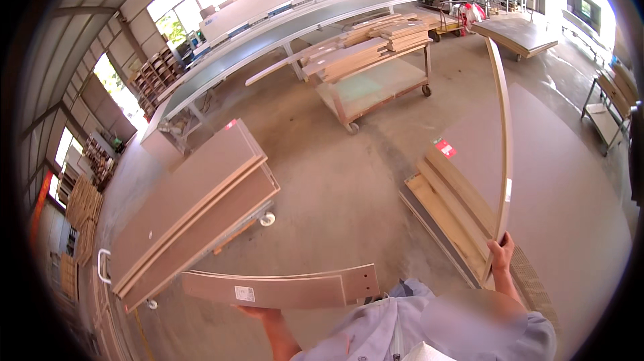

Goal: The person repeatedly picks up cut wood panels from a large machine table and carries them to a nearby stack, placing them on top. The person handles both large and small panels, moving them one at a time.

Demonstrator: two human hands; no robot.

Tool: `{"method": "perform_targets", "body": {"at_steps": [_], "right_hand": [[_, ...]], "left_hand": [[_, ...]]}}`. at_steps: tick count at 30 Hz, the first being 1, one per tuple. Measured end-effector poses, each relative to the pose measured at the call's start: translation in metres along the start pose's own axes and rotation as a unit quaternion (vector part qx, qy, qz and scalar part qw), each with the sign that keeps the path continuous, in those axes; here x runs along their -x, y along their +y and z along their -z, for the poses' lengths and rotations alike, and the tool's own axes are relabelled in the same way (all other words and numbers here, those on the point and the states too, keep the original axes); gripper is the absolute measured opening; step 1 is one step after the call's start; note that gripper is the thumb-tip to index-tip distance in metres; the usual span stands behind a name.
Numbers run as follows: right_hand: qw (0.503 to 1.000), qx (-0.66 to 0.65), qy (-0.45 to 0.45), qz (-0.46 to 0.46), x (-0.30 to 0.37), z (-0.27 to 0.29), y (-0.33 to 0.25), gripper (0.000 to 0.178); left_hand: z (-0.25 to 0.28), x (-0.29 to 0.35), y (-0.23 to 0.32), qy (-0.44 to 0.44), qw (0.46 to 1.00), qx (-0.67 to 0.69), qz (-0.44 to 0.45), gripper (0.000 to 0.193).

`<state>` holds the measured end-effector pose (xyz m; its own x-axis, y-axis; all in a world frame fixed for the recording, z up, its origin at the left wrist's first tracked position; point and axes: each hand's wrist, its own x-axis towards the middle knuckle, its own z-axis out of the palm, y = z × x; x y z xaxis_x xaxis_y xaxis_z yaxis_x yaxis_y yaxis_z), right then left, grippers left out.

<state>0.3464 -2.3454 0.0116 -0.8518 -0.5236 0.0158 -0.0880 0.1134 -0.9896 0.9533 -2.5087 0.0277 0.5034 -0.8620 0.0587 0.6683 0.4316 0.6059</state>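
Observation:
At the lower middle, my left hand is under a pair of narrow brown boards, closed on their lower edge, its fingers partly hidden. The boards lie together lengthwise across the view. A white label is on the near face, and small dark holes show at the right end. My right hand grips a long narrow board near its close end. That board is seen along its pale edge and reaches far ahead, with a small white label on it. Beneath it is a wide grey-brown panel.
Brown panels lie stacked on a wheeled cart at left. Wooden pieces with a red label sit beside the wide panel. Ahead, a wheeled trolley carries stacked boards, before a long machine table. Another panel stack stands far right.

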Motion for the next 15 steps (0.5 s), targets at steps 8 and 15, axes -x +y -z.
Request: {"method": "perform_targets", "body": {"at_steps": [8, 15], "right_hand": [[0.985, 0.116, 0.130, -0.004, -0.134, -0.135, 0.028, 0.037], [0.982, 0.161, 0.094, -0.022, -0.334, -0.299, -0.022, 0.041]], "left_hand": [[-0.102, -0.199, -0.147, -0.141, 0.978, -0.125, -0.094, 0.065], [-0.259, -0.310, -0.284, -0.075, 0.992, -0.075, -0.073, 0.064]]}}
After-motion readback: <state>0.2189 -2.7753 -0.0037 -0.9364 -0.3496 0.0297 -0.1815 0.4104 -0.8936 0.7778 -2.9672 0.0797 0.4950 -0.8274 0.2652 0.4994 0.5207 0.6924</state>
